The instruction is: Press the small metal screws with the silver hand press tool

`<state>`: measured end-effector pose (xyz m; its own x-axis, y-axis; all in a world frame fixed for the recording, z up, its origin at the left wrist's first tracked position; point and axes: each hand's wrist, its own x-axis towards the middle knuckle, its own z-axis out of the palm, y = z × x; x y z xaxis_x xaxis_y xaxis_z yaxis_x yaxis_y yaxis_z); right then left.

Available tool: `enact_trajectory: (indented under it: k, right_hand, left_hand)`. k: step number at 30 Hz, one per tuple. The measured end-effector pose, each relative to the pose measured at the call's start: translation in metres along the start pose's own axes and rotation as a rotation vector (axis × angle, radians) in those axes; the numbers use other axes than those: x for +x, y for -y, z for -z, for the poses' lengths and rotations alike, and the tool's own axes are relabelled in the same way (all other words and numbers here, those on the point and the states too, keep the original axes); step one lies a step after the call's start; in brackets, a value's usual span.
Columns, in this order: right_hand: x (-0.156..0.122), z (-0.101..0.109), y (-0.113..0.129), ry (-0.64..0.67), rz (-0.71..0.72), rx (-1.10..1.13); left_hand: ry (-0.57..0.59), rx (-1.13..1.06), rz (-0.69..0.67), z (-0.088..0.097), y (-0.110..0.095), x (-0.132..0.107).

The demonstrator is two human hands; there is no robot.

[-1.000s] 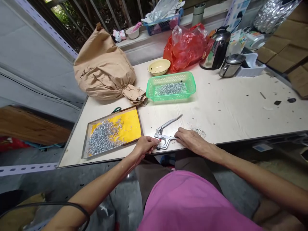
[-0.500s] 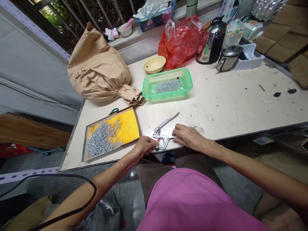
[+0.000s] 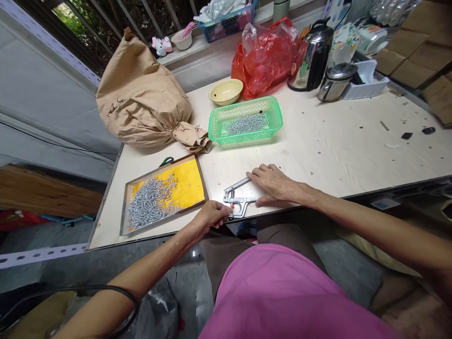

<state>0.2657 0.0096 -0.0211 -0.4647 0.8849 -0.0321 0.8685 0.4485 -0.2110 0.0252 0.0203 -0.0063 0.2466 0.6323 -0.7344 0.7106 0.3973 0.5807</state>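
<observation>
Hand-press pliers (image 3: 241,201), silver with a spring and a red part at the jaw, lie at the table's front edge. My right hand (image 3: 272,183) spans their two handles, fingers over the upper lever and thumb by the lower handle. My left hand (image 3: 216,214) is closed in a pinch at the jaw; what its fingertips hold is too small to make out. Left of it, a shallow tray (image 3: 205,187) with a yellow lining holds a heap of small silvery metal pieces (image 3: 148,205). Behind the pliers, a green plastic basket (image 3: 247,139) holds more small metal pieces.
A tied brown sack (image 3: 144,101) stands at the back left. Beyond the basket are a cream bowl (image 3: 226,92), a red plastic bag (image 3: 263,61), a kettle (image 3: 312,56) and a metal pot (image 3: 334,84). Green-handled scissors (image 3: 166,161) touch the tray's back edge.
My right hand has shifted up from the lower handle and spread over both handles. The upper lever has swung down closer to the lower handle. My left hand stays at the jaw.
</observation>
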Motion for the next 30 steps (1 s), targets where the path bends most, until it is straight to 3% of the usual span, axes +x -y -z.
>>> enact_trajectory:
  k: [5,7,9,12,14,16,21,30]
  right_hand:
    - [-0.006,0.002,0.002,0.005,0.014,0.022]
    - [-0.009,0.005,0.005,0.005,0.006,0.049]
    - [-0.011,0.009,0.01,0.014,-0.013,0.082]
    - [-0.013,0.012,0.016,0.035,-0.041,0.104]
    - [-0.012,0.012,0.019,0.044,-0.052,0.091]
    - [-0.012,0.011,0.02,0.048,-0.056,0.064]
    - [-0.014,0.011,0.02,0.08,-0.147,-0.021]
    - [0.001,0.007,0.02,0.094,-0.131,-0.033]
  left_hand:
    - [0.006,0.009,0.012,0.0,0.001,-0.002]
    - [-0.042,0.07,-0.009,-0.001,0.003,-0.006]
    - [-0.193,0.224,-0.157,-0.004,0.004,-0.011]
    - [-0.408,0.537,-0.552,-0.011,0.0,-0.011]
    - [-0.416,0.705,-0.761,-0.016,-0.009,-0.004]
    - [-0.357,0.822,-0.873,-0.02,-0.021,0.007]
    - [-0.152,0.991,-0.911,-0.02,-0.045,0.03]
    - [-0.216,1.12,-0.855,-0.026,-0.052,0.032]
